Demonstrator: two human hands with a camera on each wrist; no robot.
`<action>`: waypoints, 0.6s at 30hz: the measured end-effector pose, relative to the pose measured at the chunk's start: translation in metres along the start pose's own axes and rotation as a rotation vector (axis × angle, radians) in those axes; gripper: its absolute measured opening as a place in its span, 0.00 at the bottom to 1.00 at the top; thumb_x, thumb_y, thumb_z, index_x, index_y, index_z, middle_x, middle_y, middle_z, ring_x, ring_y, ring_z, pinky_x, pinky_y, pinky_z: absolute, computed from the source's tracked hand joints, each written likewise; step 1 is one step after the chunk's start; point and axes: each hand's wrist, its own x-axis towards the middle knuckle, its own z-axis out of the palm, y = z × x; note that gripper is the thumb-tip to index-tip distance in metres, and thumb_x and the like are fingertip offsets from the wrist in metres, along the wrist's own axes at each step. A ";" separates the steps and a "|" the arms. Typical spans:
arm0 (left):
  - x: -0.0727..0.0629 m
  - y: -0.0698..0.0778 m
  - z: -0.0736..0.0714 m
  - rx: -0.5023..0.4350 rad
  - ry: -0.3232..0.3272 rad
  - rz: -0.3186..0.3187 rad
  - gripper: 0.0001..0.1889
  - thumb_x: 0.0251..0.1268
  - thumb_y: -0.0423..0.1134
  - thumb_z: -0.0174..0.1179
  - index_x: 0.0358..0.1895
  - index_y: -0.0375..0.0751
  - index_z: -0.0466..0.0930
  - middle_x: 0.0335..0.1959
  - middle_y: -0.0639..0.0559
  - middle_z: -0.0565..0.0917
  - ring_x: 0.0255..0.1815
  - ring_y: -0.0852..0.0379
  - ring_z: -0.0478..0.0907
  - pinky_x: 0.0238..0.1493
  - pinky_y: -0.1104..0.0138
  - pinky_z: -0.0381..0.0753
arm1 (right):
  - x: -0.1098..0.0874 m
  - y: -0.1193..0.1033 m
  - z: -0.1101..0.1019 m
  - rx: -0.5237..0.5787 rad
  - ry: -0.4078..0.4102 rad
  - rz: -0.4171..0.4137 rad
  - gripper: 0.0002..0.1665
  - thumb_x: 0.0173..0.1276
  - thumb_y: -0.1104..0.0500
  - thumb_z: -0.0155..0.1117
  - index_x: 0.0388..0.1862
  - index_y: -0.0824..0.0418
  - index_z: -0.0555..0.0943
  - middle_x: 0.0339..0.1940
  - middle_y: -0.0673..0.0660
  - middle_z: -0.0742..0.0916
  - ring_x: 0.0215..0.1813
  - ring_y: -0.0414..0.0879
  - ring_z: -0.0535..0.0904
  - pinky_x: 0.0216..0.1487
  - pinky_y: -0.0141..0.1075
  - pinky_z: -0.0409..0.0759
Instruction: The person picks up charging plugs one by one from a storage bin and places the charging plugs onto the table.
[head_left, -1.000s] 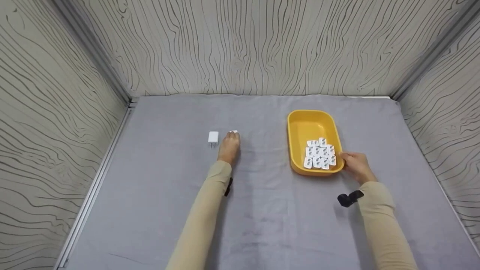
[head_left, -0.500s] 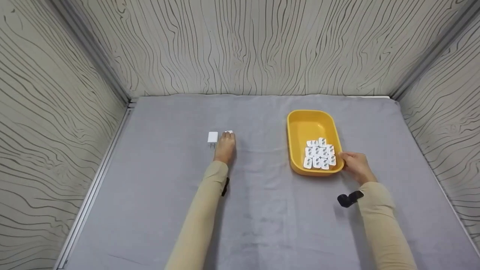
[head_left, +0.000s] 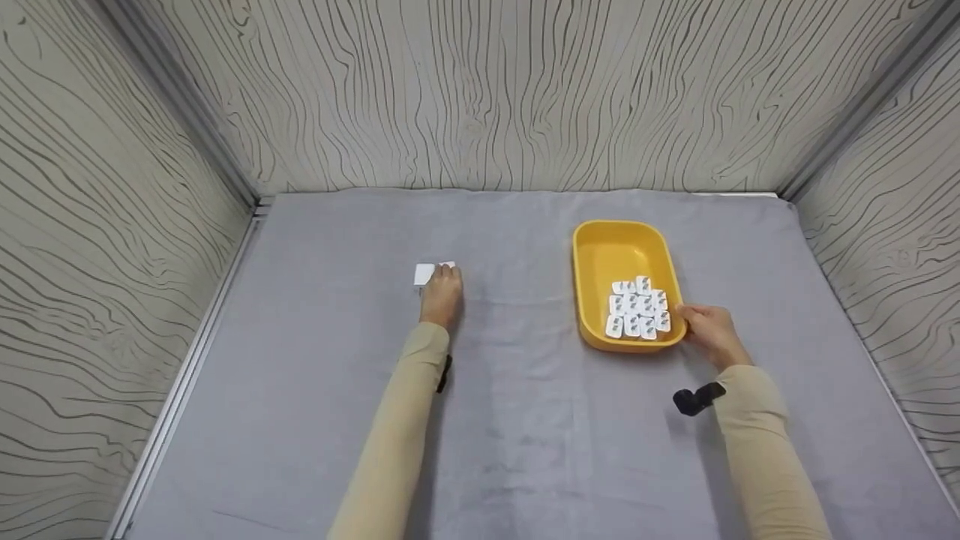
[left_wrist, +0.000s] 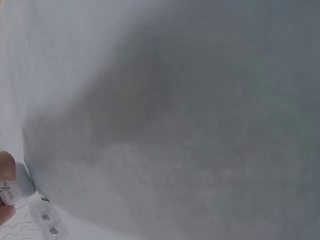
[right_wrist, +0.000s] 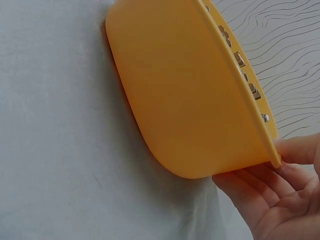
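Note:
My left hand [head_left: 442,296] pinches a white plug-in charger [head_left: 448,264], mostly hidden behind the fingers in the head view. Close on its left, a second white charger [head_left: 424,273] lies on the cloth; whether the two touch I cannot tell. At the edge of the left wrist view, fingertips hold the charger [left_wrist: 25,181], with the other charger [left_wrist: 47,220] beside it. My right hand [head_left: 712,331] grips the near right corner of a yellow tray [head_left: 615,251], thumb over the rim and fingers against the outside wall, as the right wrist view confirms.
Several white chargers [head_left: 634,304] stand packed together in the near part of the tray, prongs up. A grey cloth [head_left: 517,420] covers the table. Wood-patterned panels [head_left: 480,90] close off the back and both sides.
My left hand has slid left along the cloth with its charger, up close to the charger lying there. The right hand and the tray have stayed put.

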 end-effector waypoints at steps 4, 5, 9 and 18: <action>0.000 0.000 -0.001 -0.001 -0.006 -0.016 0.05 0.55 0.23 0.56 0.29 0.33 0.80 0.26 0.43 0.84 0.30 0.51 0.83 0.30 0.66 0.85 | -0.001 0.000 -0.001 0.007 -0.004 0.004 0.34 0.76 0.51 0.45 0.68 0.76 0.63 0.24 0.36 0.79 0.30 0.27 0.74 0.35 0.23 0.79; 0.000 0.000 -0.002 0.000 -0.014 -0.019 0.05 0.55 0.23 0.56 0.29 0.33 0.80 0.27 0.43 0.84 0.31 0.51 0.83 0.31 0.66 0.85 | -0.001 0.000 -0.001 0.017 -0.005 0.002 0.34 0.76 0.51 0.46 0.68 0.76 0.63 0.25 0.36 0.79 0.30 0.27 0.74 0.35 0.23 0.79; 0.000 0.000 -0.003 -0.006 -0.050 -0.027 0.05 0.55 0.22 0.57 0.31 0.33 0.80 0.29 0.43 0.85 0.34 0.51 0.83 0.32 0.66 0.86 | -0.001 0.001 0.000 0.038 -0.008 -0.010 0.34 0.76 0.52 0.45 0.68 0.77 0.63 0.26 0.35 0.79 0.31 0.26 0.74 0.35 0.21 0.78; -0.003 -0.001 0.000 -0.019 -0.014 -0.015 0.05 0.54 0.22 0.57 0.31 0.32 0.81 0.29 0.41 0.85 0.36 0.49 0.84 0.33 0.65 0.86 | -0.001 0.001 0.000 0.042 -0.004 -0.009 0.33 0.75 0.52 0.45 0.68 0.77 0.63 0.24 0.34 0.79 0.30 0.26 0.75 0.35 0.21 0.79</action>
